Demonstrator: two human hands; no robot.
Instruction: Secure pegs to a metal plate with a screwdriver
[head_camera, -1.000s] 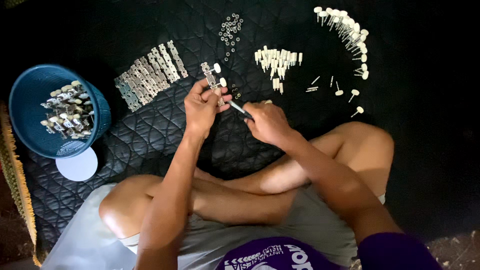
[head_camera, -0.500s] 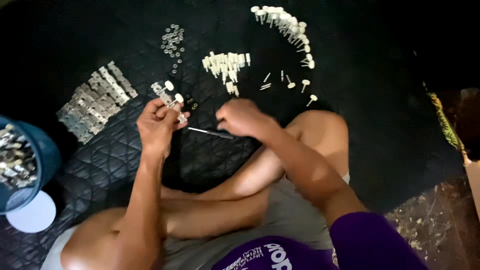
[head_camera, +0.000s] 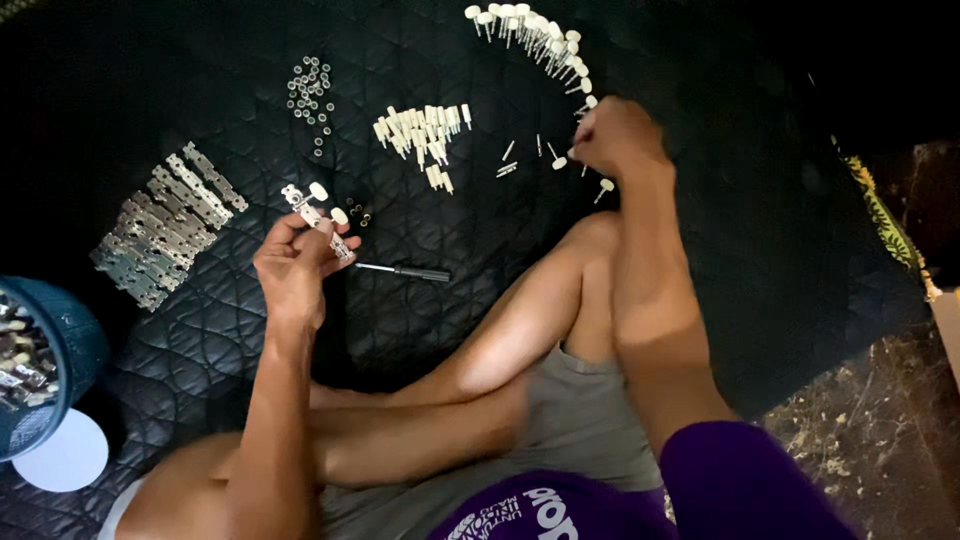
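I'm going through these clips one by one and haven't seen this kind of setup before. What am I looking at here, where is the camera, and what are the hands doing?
There is no machine here: a person sits cross-legged on a black quilted mat, and the single camera is worn on their head, looking down at their own two bare hands.

The left hand holds up a small metal strip with white knobs. The right hand reaches out to loose white-headed pegs lying on the mat; whether it grips one I cannot tell.

Between the hands lies a small screwdriver. Sorted on the mat are a pile of flat metal plates, a scatter of small washers, a cluster of cream pegs and a curved row of white-headed pegs. At the left edge stands a blue basket of metal parts.
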